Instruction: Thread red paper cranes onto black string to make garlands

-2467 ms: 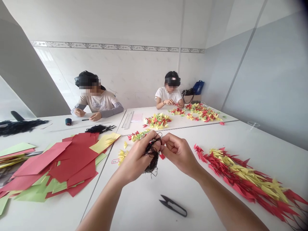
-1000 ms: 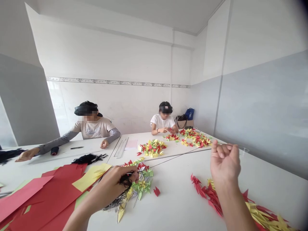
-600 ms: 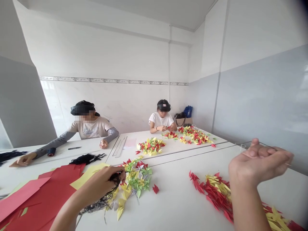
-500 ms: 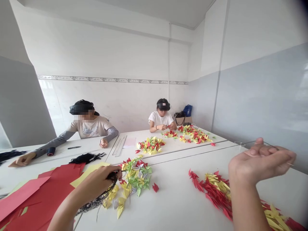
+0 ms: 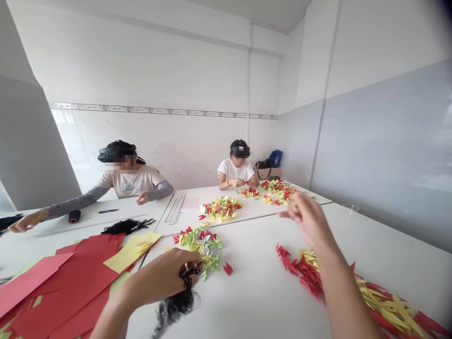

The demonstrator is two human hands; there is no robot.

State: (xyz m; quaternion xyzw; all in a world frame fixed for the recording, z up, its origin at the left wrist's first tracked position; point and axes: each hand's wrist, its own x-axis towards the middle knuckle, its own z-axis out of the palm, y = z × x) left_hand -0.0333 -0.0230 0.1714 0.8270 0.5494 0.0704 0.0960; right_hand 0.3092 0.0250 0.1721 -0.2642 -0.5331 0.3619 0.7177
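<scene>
My left hand (image 5: 164,278) is closed round a tangled bundle of black thread (image 5: 175,303), low over the white table (image 5: 254,301). Just beyond it lies a small heap of folded green, yellow and red paper pieces (image 5: 200,241), with one loose red piece (image 5: 228,269) beside it. My right hand (image 5: 306,219) hangs above the table to the right, back towards me and fingers curled. No thread shows between its fingers. Below it a long row of red and yellow folded pieces (image 5: 356,294) runs to the right edge.
Red paper sheets (image 5: 60,287) and a yellow sheet (image 5: 132,248) cover the left table, with loose black thread (image 5: 125,226) behind. Two other people (image 5: 129,181) (image 5: 238,170) sit at the far tables among more paper heaps (image 5: 221,208). A thread spool (image 5: 74,216), rulers (image 5: 176,209) and a clear cup (image 5: 351,207) stand about.
My right hand has swung back left and down from far out at the right. My left hand has moved nearer with the thread bundle. The view has tilted slightly.
</scene>
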